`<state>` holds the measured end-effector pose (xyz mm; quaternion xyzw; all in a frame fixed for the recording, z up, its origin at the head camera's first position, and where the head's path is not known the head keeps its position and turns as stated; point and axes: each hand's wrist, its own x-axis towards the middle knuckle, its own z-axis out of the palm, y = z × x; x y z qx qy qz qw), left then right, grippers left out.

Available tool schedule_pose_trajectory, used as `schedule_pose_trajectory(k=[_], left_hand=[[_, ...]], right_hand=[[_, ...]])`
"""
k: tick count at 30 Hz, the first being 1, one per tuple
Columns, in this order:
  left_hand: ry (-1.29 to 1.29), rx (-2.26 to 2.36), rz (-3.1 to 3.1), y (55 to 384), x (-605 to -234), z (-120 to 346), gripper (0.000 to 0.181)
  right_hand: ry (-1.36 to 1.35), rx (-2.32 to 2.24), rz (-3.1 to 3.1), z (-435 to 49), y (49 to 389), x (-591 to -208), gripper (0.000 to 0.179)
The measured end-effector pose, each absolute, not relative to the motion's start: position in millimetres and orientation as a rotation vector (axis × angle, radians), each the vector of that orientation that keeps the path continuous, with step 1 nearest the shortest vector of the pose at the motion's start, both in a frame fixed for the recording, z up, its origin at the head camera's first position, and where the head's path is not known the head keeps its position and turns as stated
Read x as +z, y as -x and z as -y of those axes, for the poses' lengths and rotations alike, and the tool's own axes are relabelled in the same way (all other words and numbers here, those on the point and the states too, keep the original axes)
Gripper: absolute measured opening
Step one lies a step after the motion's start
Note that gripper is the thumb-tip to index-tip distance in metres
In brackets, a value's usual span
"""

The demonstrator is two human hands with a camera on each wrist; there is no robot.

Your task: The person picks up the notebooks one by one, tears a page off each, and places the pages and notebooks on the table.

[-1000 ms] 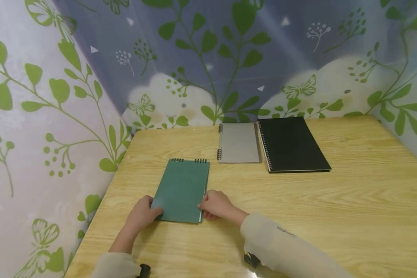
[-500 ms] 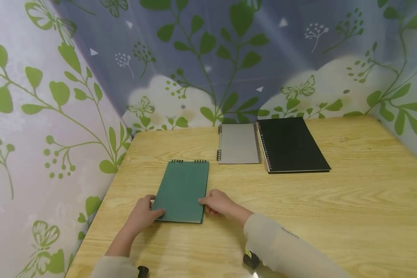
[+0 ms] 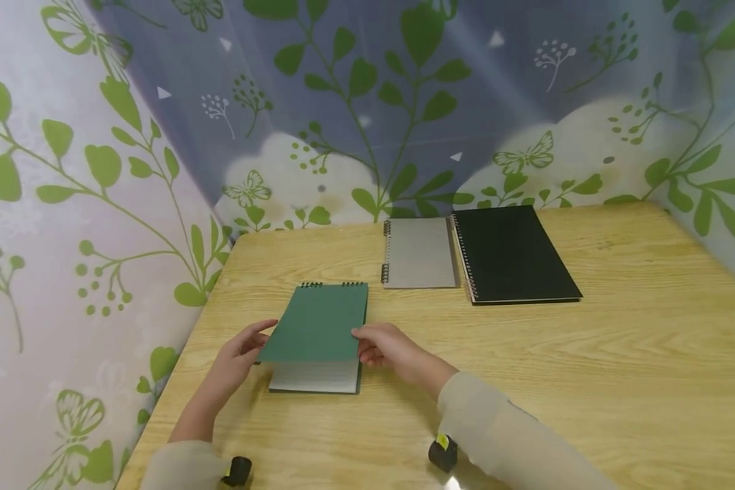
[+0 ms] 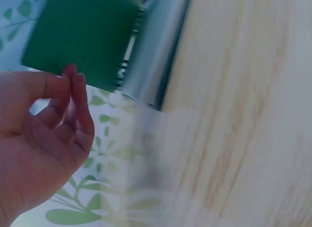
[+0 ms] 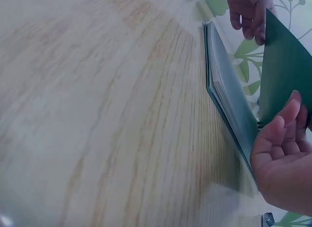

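A green spiral notebook (image 3: 324,320) lies on the table with its coil bindings at the far end. Its cover is partly raised at the near end, baring white pages (image 3: 315,376) beneath. My right hand (image 3: 392,347) pinches the cover's right edge, thumb on top and the other fingers curled below. My left hand (image 3: 235,364) is at the cover's left edge, fingers relaxed and index finger stretched along it; in the left wrist view its fingertips meet that edge. The right wrist view shows the cover (image 5: 287,71) standing up from the pages between both hands.
Farther back on the wooden table (image 3: 637,340) lie a grey spiral notebook (image 3: 420,253) and a larger black spiral notebook (image 3: 514,255), side by side. A wall with a leaf pattern (image 3: 343,102) stands behind the table, another at the left.
The cover's near end has risen and tilted back, and pages now show. My left hand has moved off the near left corner, up and away; my right hand has shifted slightly up along the right edge.
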<state>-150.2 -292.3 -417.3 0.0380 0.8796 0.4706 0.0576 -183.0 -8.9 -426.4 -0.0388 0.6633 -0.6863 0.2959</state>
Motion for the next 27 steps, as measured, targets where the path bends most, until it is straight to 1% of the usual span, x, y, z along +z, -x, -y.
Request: schedule_pose_trajectory(k=[4, 6, 9, 11, 14, 16, 18, 20, 24, 27], left_hand=[[-0.2, 1.34, -2.782, 161.4, -422.1, 291.5, 0.044], [-0.206, 1.278, -2.873, 168.5, -422.8, 289.6, 0.041], [-0.166, 1.231, -3.001, 179.5, -419.4, 284.1, 0.03], [-0.112, 1.242, -3.043, 187.3, -414.4, 279.8, 0.027], [-0.05, 1.241, -3.062, 197.0, -403.3, 275.1, 0.038], [-0.034, 1.226, -3.085, 204.1, -396.2, 272.9, 0.043], [-0.015, 1.216, -3.096, 211.0, -390.6, 270.4, 0.044], [-0.006, 1.231, -3.109, 219.3, -387.8, 267.2, 0.043], [0.047, 1.277, -3.084, 235.9, -387.0, 258.7, 0.04], [0.089, 1.265, -3.079, 247.2, -390.0, 256.1, 0.039]], right_hand=[[0.176, -1.888, -1.768, 6.5, 184.6, -423.4, 0.029], [0.263, -1.892, -1.809, 5.8, 184.8, -422.4, 0.036], [0.462, -1.776, -1.926, 4.0, 182.1, -422.0, 0.044], [0.644, -1.543, -2.094, 2.3, 177.8, -422.9, 0.047], [0.885, -1.036, -2.402, 2.1, 166.2, -427.5, 0.053], [0.984, -0.69, -2.563, 3.3, 158.6, -430.7, 0.059], [1.032, -0.455, -2.637, 5.0, 153.1, -432.9, 0.063], [1.064, -0.334, -2.66, 7.1, 151.1, -431.8, 0.065], [1.096, -0.214, -2.665, 12.0, 152.1, -425.9, 0.069], [1.083, -0.179, -2.682, 16.1, 153.3, -423.9, 0.068]])
